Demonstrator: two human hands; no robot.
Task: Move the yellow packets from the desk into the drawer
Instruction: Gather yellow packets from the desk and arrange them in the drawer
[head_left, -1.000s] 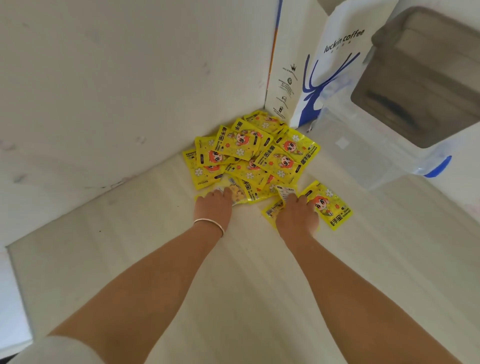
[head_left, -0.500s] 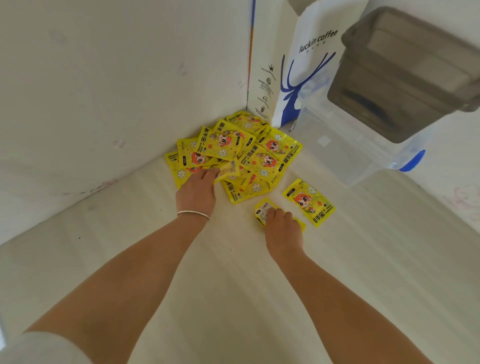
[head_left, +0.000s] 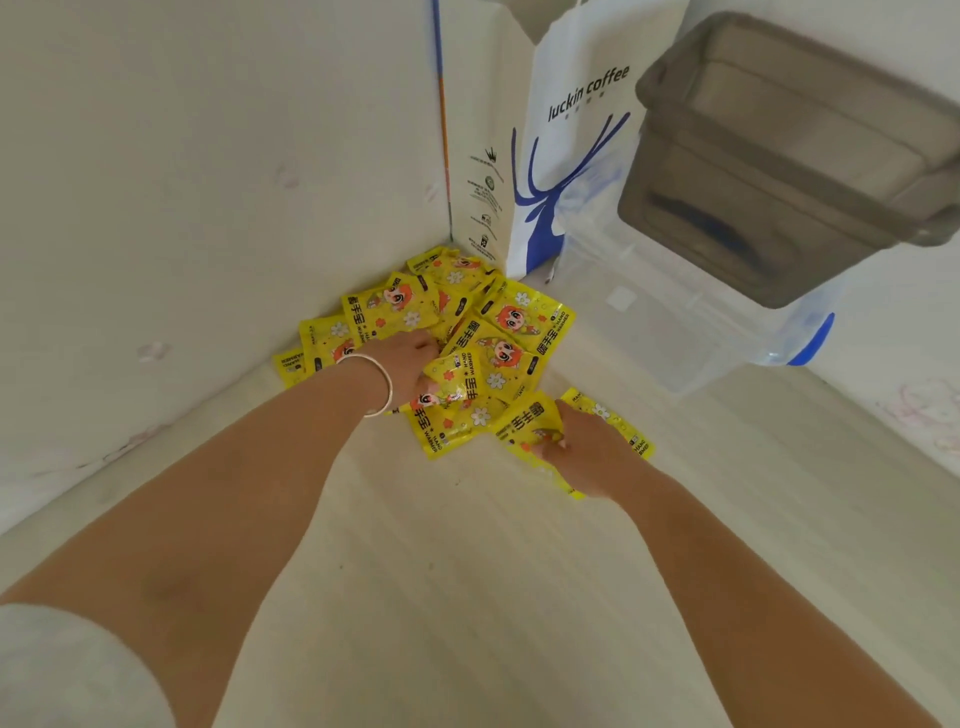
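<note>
Both hands have moved from pressing flat on the pile to actually grabbing: left hand (head_left: 415, 364) is curled round a packet (head_left: 457, 379), right hand (head_left: 576, 452) pinches another (head_left: 524, 426). Rest of the packets (head_left: 467, 322) are still heaped in the counter (head_left: 467, 571) corner. Drawer's not visible; the clear bin (head_left: 691, 332) looks empty.

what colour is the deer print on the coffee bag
Blue, on the white coffee bag, clearest in the head view.
</note>
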